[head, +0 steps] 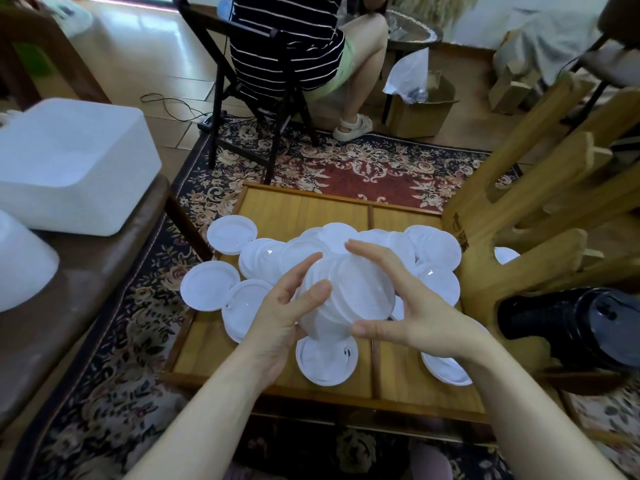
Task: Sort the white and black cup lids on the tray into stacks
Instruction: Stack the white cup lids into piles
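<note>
A stack of white lids (349,296) is held above the wooden tray (304,209), tilted with its round face toward me. My left hand (284,317) grips its left side, thumb on the face. My right hand (398,306) holds its right side, fingers curved over the top and thumb under the near rim. Several loose white lids (436,251) lie scattered across the tray, and some, like one white lid (209,289), hang over its left edge. A stack of black lids (571,327) lies on its side to the right of the tray.
A wooden stand (526,202) rises at the tray's right edge. A white box (69,164) sits on a brown bench on the left. A person sits on a black folding chair (242,98) beyond the tray, with a cardboard box (419,112) further right. Patterned rug underneath.
</note>
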{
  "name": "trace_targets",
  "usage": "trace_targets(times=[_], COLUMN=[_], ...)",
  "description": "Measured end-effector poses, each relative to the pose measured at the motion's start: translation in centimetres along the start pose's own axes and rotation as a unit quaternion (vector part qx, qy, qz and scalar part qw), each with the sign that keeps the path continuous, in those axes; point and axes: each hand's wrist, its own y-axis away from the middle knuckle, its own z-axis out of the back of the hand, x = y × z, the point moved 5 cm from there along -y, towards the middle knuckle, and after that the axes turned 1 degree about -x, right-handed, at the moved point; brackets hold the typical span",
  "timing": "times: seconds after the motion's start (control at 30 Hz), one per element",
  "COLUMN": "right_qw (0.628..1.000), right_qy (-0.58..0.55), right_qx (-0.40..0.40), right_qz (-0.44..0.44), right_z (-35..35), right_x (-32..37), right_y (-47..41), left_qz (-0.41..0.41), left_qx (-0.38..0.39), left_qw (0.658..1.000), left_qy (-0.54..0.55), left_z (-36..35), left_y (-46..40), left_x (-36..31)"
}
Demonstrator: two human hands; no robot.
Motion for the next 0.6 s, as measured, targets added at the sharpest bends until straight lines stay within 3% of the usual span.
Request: trace_targets(times=[0.27,0.6], right_qw=[0.999,0.999], right_qy=[0.000,-0.026], right_qx=[-0.044,0.006], right_qz=[-0.010,-0.022], right_z=[0.53,0.25], right_x=[-0.14,-0.25], right_y=[-0.28,-0.05], left_qz=[0.004,0.009], left_qx=[0.026,0.042], left_qw=[1.000,0.999], left_qy=[0.000,0.002], left_z=[-0.06,-0.23], left_y=[0.13,0.26], left_x=[-0.34,-0.22])
